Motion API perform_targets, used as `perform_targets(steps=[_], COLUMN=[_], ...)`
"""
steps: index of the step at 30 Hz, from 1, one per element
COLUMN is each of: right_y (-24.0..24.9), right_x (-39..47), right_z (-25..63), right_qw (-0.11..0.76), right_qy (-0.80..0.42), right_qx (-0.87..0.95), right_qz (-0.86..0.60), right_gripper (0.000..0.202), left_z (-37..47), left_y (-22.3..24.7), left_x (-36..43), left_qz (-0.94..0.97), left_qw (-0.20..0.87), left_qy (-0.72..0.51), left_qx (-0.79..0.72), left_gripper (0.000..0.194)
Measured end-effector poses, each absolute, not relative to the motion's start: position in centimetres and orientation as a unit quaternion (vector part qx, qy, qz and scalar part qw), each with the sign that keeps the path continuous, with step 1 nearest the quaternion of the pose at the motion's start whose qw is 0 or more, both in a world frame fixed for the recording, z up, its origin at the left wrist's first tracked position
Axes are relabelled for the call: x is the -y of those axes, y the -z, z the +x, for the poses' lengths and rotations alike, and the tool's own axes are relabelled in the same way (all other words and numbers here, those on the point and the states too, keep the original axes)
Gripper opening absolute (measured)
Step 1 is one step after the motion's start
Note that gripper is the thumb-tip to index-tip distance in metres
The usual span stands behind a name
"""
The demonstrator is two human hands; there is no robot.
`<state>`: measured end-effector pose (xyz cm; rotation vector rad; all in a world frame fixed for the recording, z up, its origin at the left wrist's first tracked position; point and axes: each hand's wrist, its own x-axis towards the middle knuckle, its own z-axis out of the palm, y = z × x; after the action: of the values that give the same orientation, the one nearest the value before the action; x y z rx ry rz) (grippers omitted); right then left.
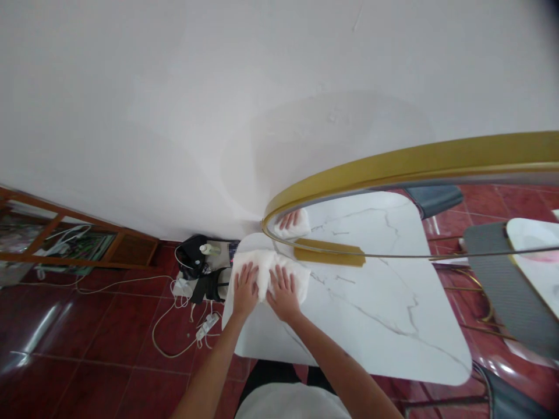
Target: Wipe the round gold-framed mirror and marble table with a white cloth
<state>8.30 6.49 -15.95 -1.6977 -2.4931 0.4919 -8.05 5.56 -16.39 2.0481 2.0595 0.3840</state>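
A white cloth (263,262), soft and slightly creased, lies over the left end of a white marble-patterned table (371,343). My left hand (247,290) presses flat on its left part, fingers spread. On the right part rests my right hand (283,293), also flat with its fingers apart. I cannot tell whether the cloth is one piece or two. Just beyond the hands, a gold-framed mirror (371,169) stands at the wall and reflects a hand, the cloth and the tabletop.
Left of the table, a black bag (192,256), a pale bottle (209,249) and a white power strip (207,327) with cables sit low on the red tiled floor (109,337). A wooden shelf (131,247) is further left. A dark chair (515,393) stands by the near right corner.
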Motion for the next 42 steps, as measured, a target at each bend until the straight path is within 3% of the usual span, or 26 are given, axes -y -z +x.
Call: perform_targets(steps=[8,17,26,32,36,42], right_y=[16.6,16.4,16.4,16.4,16.3,16.5], right_x=[2.7,3.4,6.0,9.0,9.1,3.7], right_z=[15.2,26.8,41.8,53.0,57.4,58.5], right_qw=[0.047,0.006,0.018,0.005,0.014,0.040], right_qy=[-0.192,-0.284,-0.208,-0.148,-0.133,-0.093], right_qx=[0.891,0.905,0.890,0.858,0.848,0.811], right_qz=[-0.409,-0.317,-0.406,-0.492,-0.513,-0.576], right_gripper=[0.074,0.082,0.076,0.071,0.073,0.069], left_z=[-5.0,-1.0,12.3,22.2,27.5,32.9], left_y=[17.1,16.0,15.1,14.3,14.2,15.3], left_x=[6.7,8.1,5.4,3.3,1.3,-2.2], left_qz=[0.706,0.762,0.774,0.808,0.829,0.825], left_qw=[0.107,0.198,0.355,0.418,0.416,0.365], left_qy=[-0.097,-0.029,-0.008,0.006,0.011,-0.022], left_qx=[-0.693,-0.616,-0.524,-0.414,-0.373,-0.432], left_gripper=[0.060,0.064,0.065,0.076,0.075,0.072])
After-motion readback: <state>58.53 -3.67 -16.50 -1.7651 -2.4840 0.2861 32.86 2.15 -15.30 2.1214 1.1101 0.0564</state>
